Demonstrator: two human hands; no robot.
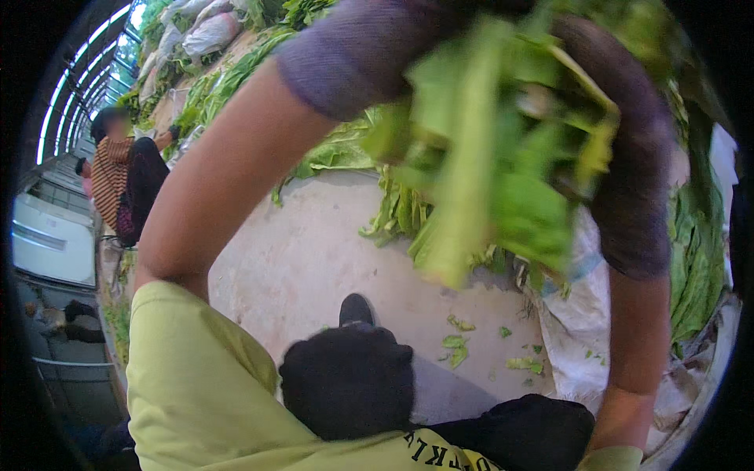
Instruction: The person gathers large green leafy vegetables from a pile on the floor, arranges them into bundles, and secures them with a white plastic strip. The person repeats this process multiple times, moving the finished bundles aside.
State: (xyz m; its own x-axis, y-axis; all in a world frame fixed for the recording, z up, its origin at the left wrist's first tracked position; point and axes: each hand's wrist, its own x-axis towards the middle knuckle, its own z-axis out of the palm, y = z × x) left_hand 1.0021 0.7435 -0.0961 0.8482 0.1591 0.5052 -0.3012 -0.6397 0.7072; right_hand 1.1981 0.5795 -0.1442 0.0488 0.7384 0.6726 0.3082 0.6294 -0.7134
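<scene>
Purple-grey knit covers both my forearms toward the hands. My left hand reaches to the top of the picture, its fingers hidden behind leaves and the dark rim. From the right side my right hand curves up to the same place, also mostly covered. Between my arms a blurred bunch of broad-leaved greens hangs above the floor, pale thick stalks pointing down toward me. Which hand grips the bunch is hidden. Behind it, more leafy greens lie in a pile, some drooping limply.
The pale concrete floor bears leaf scraps. A white woven sack lies at right, with long leaves beyond. At upper left, a person in a striped top sits near plastic bags and greens. A white vehicle stands farther left.
</scene>
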